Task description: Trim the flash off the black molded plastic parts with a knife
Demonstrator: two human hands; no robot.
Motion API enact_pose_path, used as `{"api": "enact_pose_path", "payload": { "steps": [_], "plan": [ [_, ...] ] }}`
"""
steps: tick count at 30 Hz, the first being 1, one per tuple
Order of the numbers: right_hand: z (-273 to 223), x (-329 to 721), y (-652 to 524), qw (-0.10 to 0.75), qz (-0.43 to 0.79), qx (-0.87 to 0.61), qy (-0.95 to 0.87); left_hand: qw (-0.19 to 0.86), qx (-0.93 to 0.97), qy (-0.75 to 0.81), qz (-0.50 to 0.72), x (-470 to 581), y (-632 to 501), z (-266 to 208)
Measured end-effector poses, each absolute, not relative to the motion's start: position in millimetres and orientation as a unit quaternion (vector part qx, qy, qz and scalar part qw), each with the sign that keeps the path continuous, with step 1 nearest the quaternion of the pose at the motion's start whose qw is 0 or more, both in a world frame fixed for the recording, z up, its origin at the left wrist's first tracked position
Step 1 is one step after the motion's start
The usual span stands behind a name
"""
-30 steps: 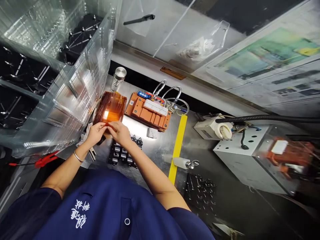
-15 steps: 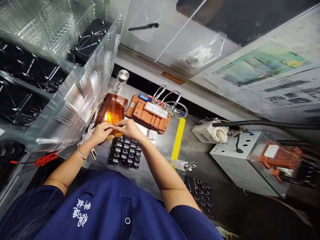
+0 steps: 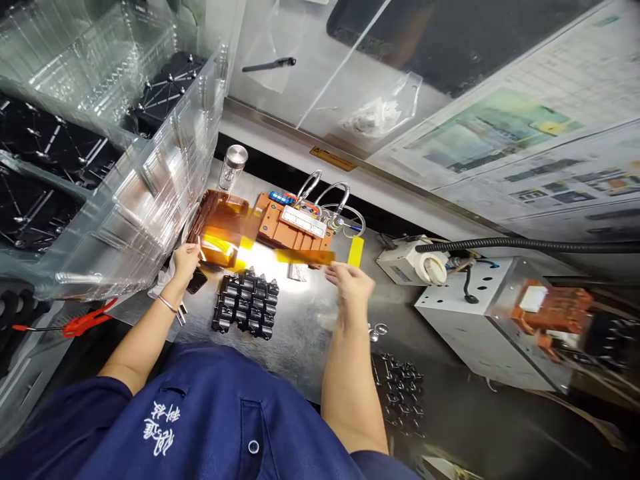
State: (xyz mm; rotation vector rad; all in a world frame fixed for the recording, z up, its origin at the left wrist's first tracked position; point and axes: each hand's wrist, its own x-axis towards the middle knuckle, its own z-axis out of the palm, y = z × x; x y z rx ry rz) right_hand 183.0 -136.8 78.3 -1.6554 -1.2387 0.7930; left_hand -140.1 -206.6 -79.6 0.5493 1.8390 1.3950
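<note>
My right hand (image 3: 351,283) is closed, its fingertips pinching the end of a long amber film strip (image 3: 307,258). Held out to the right, the strip passes in front of the orange-brown fixture (image 3: 295,230). At the lower left edge of a wide amber film roll (image 3: 225,212), my left hand (image 3: 185,261) is closed in a pinch on the film's edge. Glare blurs where strip and roll meet. Just below the strip, a black ribbed plastic part (image 3: 245,305) lies on the metal bench (image 3: 295,333).
Stacked clear trays (image 3: 165,167) with black parts rise on the left. Behind the roll stands a glass bottle (image 3: 233,167). To the right are a white machine (image 3: 470,300) with a black hose, and another black part (image 3: 400,390). Red-handled pliers (image 3: 87,320) lie far left.
My hands were together at the roll and are now apart. The right hand has moved right, drawing out the amber strip; the left has shifted slightly left.
</note>
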Motion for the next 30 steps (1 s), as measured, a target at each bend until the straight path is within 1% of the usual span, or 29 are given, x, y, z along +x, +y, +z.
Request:
{"api": "enact_pose_path", "payload": {
  "steps": [2,4,7,9,11,13,15,17,19,21,24,27,30],
  "plan": [
    [81.6,215.8,-150.8,0.493,0.278,-0.675,-0.473,0.353,0.213,0.749,0.518,-143.8,-202.4,-81.9],
    [81.2,237.2,-164.0,0.502,0.263,-0.677,-0.470,0.331,0.232,0.776,0.484,-148.2,-200.1,-79.1],
    [78.7,256.1,-179.2,0.465,0.251,-0.677,-0.513,0.277,0.285,0.812,0.427,-151.4,-202.9,-64.7],
    [79.1,267.2,-186.9,0.436,0.209,-0.680,-0.552,0.226,0.314,0.834,0.394,-148.0,-207.7,-48.9],
    [81.1,279.6,-193.6,0.405,0.167,-0.678,-0.591,0.161,0.342,0.853,0.361,-137.1,-208.5,-29.5],
    [82.5,291.9,-198.9,0.376,0.148,-0.658,-0.635,0.077,0.413,0.848,0.323,-114.0,-197.7,-7.5],
    [82.2,301.1,-201.3,0.347,0.139,-0.627,-0.683,0.013,0.555,0.784,0.279,-73.4,-170.2,14.8],
    [80.4,305.5,-200.4,0.322,0.121,-0.595,-0.726,0.018,0.729,0.649,0.217,-14.2,-127.2,33.5],
    [79.0,306.0,-197.9,0.305,0.105,-0.569,-0.756,0.042,0.821,0.545,0.168,56.5,-74.8,45.8],
    [79.1,305.3,-196.0,0.294,0.101,-0.555,-0.772,0.048,0.866,0.480,0.130,126.3,-20.4,52.7],
    [81.5,307.8,-197.3,0.299,0.116,-0.550,-0.771,0.037,0.895,0.435,0.093,204.5,50.7,59.3],
    [82.6,316.0,-201.2,0.317,0.130,-0.560,-0.754,0.038,0.920,0.387,0.048,237.8,96.3,62.8],
    [81.1,323.4,-201.8,0.313,0.131,-0.574,-0.745,0.048,0.945,0.323,0.010,237.7,112.9,60.5]
  ]
}}
